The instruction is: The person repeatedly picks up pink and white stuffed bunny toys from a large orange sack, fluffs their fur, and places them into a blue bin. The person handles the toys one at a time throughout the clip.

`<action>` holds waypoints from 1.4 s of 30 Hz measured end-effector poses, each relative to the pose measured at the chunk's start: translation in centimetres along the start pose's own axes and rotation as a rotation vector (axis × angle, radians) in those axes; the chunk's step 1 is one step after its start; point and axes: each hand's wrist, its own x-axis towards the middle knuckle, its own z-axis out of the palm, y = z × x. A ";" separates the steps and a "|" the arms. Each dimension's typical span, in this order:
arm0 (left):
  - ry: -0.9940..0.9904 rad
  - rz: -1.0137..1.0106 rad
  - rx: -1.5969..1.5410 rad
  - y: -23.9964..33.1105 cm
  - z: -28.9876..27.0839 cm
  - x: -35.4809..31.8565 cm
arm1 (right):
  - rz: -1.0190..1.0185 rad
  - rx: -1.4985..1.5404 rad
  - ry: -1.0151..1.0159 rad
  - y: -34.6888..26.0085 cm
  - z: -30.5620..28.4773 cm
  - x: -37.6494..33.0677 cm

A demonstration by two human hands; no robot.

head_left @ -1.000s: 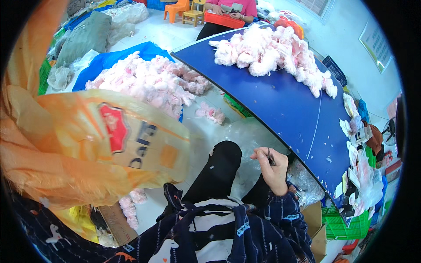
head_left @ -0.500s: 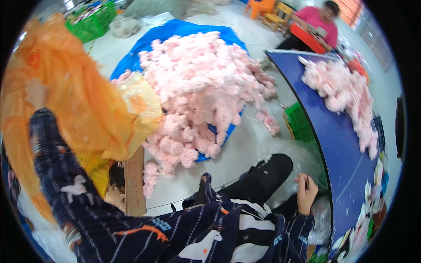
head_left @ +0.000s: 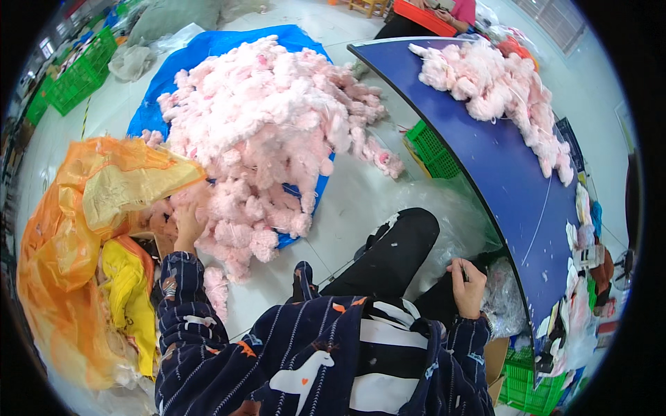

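A large heap of fluffy pink plush pieces (head_left: 257, 104) lies on a blue sheet (head_left: 149, 104) on the floor before me. At the heap's left edge my left hand (head_left: 186, 225) reaches in among the pink pieces. Its fingers blend into the plush, so their grip is unclear. The crumpled orange plastic bag (head_left: 62, 243) stands just left of that hand, its pale flap hanging above it. My right hand (head_left: 469, 288) is closed by my right knee, thumb and fingers pinched together. Whatever they hold is too small to make out.
To the right curves a blue table (head_left: 485, 166) with more pink plush pieces (head_left: 499, 87) on it. Under it sit a green crate (head_left: 433, 149) and clear plastic film (head_left: 458, 215). Yellow fabric (head_left: 128, 295) lies near the orange bag. A person holds a red tray (head_left: 424, 19) beyond the table.
My left hand has left the raised orange bag and moved right and down to the pink heap. The bag has sunk lower. My right hand stays closed near my knee; the view has shifted.
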 end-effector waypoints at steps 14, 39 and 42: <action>-0.238 -0.647 -0.690 -3.2 4.8 -8.8 | 0.107 -0.186 0.193 5.2 -4.6 -1.0; -0.561 0.049 -0.480 18.0 5.8 -3.3 | 0.320 -0.243 0.576 17.9 -18.0 0.0; -0.617 0.120 -0.504 23.0 6.4 -0.1 | 0.330 -0.314 0.558 18.0 -18.2 0.8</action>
